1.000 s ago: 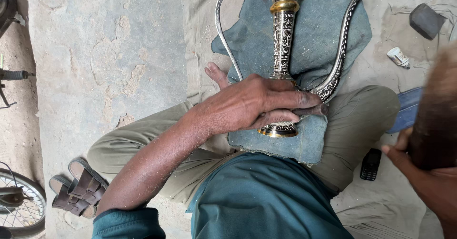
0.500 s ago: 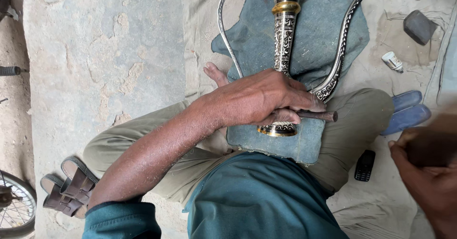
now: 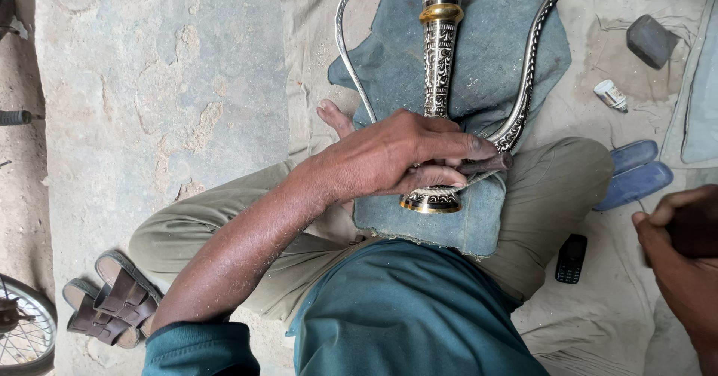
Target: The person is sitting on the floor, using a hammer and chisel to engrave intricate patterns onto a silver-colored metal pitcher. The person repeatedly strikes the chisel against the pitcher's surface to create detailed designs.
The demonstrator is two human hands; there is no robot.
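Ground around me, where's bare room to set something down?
Free: the stone slab between the sandals and the blue cloth. Crowded: by the right hand, with phone, blue slippers, small tube and dark block.

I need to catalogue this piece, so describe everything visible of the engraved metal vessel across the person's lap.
The engraved metal vessel looks like silver-toned metal with dark floral chasing, a gold-coloured band near the top and a gold-rimmed flared end towards the person. Two slim curved arms sweep out either side. It lies lengthwise on a blue-grey cloth over the lap, its top cut off by the frame. The left hand presses its lower part, also holding a dark tool.
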